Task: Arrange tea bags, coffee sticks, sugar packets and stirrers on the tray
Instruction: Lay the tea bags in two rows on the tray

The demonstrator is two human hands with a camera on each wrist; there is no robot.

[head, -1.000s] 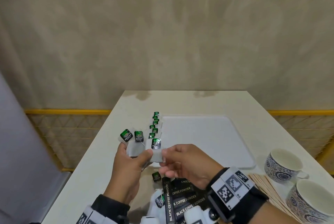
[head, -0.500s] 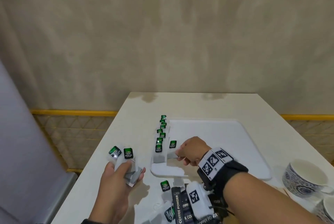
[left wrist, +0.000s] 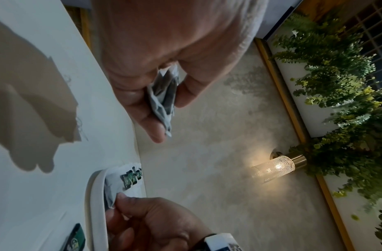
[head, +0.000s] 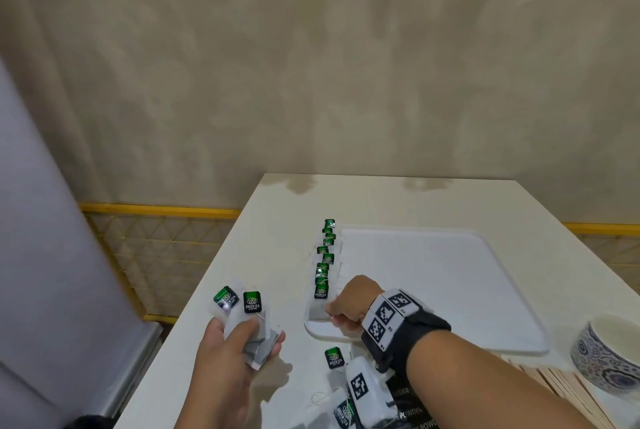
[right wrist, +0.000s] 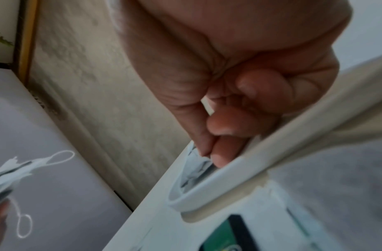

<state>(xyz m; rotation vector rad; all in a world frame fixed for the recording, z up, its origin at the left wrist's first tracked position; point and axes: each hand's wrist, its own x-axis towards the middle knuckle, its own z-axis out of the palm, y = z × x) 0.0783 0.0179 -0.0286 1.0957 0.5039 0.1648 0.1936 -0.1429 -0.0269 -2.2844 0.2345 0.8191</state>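
On the white table [head: 214, 293], head view: white tray [head: 450, 283] with a row of green-tagged tea bags [head: 325, 257] lined along its left edge. Right hand [head: 349, 304] at the tray's near-left corner, fingers curled, pinching the nearest tea bag [head: 318, 311] of the row against the tray floor. Left hand [head: 232, 356] held left of the tray, well apart from it, gripping a small bunch of tea bags [head: 254, 335] between thumb and fingers, two green tags sticking up past the fingertips. More tea bags [head: 334, 357] loose on the table near the right wrist, black coffee sticks [head: 405, 408] under the forearm. Wooden stirrers [head: 554, 390] and a patterned cup [head: 609, 352] at the right edge.

Left wrist view: left hand [left wrist: 164, 56] with thumb and fingers curled round the bunch of tea bags [left wrist: 164, 95], the bags poking out beyond the fingertips. Below, right hand [left wrist: 153, 220] pinching the corner of the nearest tea bag [left wrist: 110, 191] inside the tray [left wrist: 93, 195] rim. Wall lamp [left wrist: 273, 168] and green plants [left wrist: 336, 84] in the background.

Right wrist view, blurred: right hand [right wrist: 239, 76] with thumb and forefinger tips pressed together on the nearest tea bag [right wrist: 194, 169], just inside the tray [right wrist: 228, 178] rim. One loose tea bag tag [right wrist: 226, 236] on the table below the rim.
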